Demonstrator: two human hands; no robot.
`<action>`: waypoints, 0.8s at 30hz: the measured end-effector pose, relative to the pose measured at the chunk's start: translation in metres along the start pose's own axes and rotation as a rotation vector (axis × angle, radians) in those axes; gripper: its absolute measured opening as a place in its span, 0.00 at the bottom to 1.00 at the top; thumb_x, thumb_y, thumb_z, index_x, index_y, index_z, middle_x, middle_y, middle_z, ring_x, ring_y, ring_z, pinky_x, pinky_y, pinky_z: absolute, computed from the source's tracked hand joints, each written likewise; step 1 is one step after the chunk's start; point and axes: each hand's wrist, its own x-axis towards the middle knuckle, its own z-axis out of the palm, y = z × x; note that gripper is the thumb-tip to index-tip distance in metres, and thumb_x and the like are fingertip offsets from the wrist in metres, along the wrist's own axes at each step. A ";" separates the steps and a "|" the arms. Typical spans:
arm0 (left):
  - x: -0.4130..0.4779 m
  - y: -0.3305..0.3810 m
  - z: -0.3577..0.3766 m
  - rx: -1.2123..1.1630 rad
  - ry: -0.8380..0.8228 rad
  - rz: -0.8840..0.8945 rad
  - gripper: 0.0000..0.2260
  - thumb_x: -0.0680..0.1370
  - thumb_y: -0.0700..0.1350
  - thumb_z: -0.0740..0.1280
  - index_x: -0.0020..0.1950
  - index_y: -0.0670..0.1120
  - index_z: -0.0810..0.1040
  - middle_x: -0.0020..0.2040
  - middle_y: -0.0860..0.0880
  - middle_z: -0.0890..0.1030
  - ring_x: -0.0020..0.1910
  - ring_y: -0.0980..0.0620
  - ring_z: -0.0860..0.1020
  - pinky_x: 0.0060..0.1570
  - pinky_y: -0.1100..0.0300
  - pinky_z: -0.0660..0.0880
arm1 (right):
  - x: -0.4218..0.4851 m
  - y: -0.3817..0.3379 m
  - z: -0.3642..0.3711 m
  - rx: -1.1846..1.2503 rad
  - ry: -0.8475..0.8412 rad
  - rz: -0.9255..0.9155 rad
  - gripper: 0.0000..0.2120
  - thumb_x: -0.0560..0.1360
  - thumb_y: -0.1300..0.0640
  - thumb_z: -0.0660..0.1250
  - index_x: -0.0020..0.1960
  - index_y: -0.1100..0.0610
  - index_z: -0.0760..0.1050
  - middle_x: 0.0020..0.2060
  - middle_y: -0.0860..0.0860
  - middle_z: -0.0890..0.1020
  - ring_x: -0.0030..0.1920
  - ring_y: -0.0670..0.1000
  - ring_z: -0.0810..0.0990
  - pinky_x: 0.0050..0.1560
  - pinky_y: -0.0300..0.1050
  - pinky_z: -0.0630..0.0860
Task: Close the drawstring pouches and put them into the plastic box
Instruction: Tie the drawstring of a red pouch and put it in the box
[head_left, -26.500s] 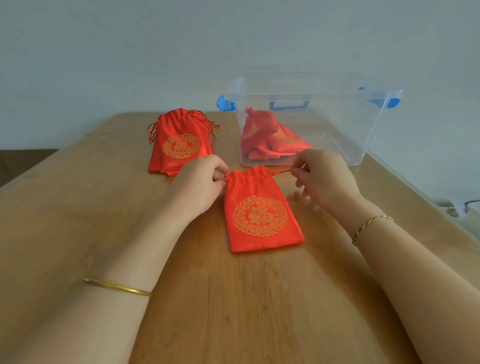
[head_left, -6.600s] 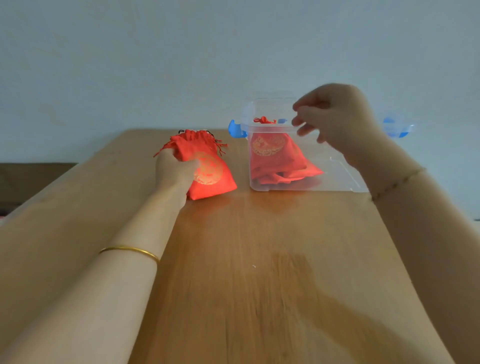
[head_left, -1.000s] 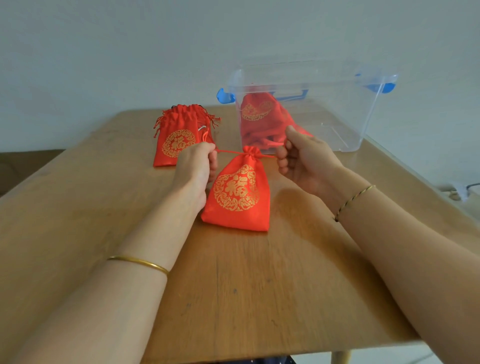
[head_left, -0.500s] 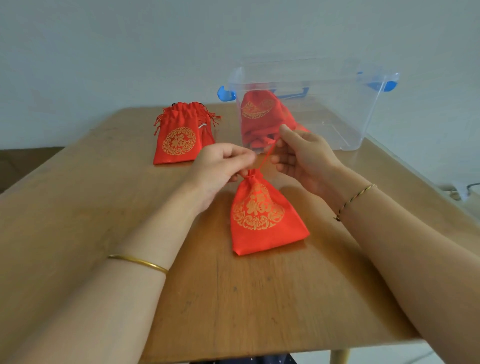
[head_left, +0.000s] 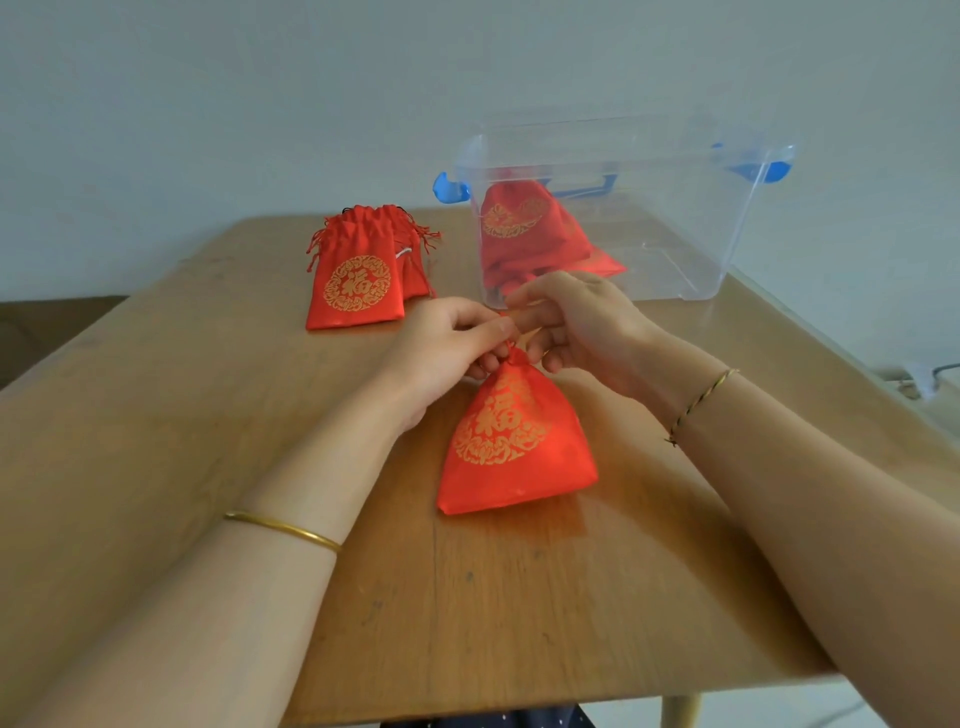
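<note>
A red drawstring pouch (head_left: 511, 441) with a gold emblem lies in the middle of the wooden table, its neck gathered tight. My left hand (head_left: 449, 348) pinches that neck from the left. My right hand (head_left: 576, 325) pinches the red drawstring just above the neck. A stack of open red pouches (head_left: 358, 275) lies at the back left. The clear plastic box (head_left: 691, 208) with blue latches stands at the back right, and several red pouches (head_left: 524, 234) lie inside its left part.
The wooden table (head_left: 156, 415) reaches the wall at the back, and its near edge runs just below my forearms. A white cable and plug (head_left: 922, 376) lie past the table's right edge.
Both hands have come together over the pouch neck. The drawstrings that were pulled out to either side a second ago are now drawn in, and the pouch has shifted right with its mouth gathered shut.
</note>
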 end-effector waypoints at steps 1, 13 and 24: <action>0.000 0.000 0.000 -0.008 0.010 0.002 0.08 0.77 0.39 0.66 0.38 0.45 0.79 0.31 0.51 0.78 0.29 0.57 0.75 0.33 0.65 0.72 | -0.001 0.000 0.000 -0.039 0.009 -0.031 0.06 0.76 0.63 0.56 0.46 0.59 0.72 0.34 0.55 0.80 0.25 0.49 0.74 0.28 0.42 0.66; -0.001 0.000 -0.002 -0.023 0.069 -0.007 0.06 0.76 0.39 0.66 0.39 0.46 0.77 0.28 0.53 0.79 0.26 0.59 0.75 0.28 0.64 0.65 | 0.001 0.005 -0.002 -0.374 -0.062 -0.183 0.10 0.70 0.69 0.68 0.43 0.58 0.70 0.30 0.53 0.77 0.27 0.45 0.76 0.28 0.37 0.72; -0.003 0.003 -0.003 -0.063 0.177 -0.026 0.08 0.75 0.38 0.67 0.36 0.44 0.78 0.28 0.48 0.78 0.24 0.60 0.75 0.24 0.71 0.67 | 0.003 0.011 0.008 -0.547 0.023 -0.412 0.06 0.68 0.65 0.72 0.42 0.63 0.75 0.31 0.54 0.82 0.29 0.42 0.79 0.33 0.34 0.74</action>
